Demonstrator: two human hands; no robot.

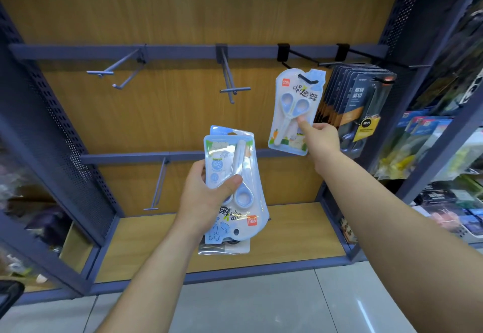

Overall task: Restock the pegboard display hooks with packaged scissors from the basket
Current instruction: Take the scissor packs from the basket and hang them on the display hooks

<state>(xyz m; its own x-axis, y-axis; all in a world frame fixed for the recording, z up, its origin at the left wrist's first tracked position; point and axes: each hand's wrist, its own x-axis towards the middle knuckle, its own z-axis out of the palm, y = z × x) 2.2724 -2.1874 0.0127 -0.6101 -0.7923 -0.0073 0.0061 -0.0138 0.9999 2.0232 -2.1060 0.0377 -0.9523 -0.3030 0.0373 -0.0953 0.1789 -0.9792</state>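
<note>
Forearms reach up from the bottom edge toward the display; left hand grips a stack of packaged scissors, thumb curled across the front, labels upside down, well below the top rail; right hand pinches the lower right edge of a single pack, thumb on its face.

Step, as I read it: hanging that pack; its hang hole looks threaded over the tip of the black hook, pack tilted and not slid back yet. Next move probably calls for pushing it back along the wire until it hangs straight, then letting go and peeling the next pack off the stack, flipped upright first. Grey hooks centre and left are bare, so plenty left to fill.

Unclear: basket not in view; can't tell how many packs are in the stack; clear pack under it is either held or lying on the bottom shelf, can't say which; dark packs on the next hook blur at the right edge; right fingers hidden behind the pack.
</note>
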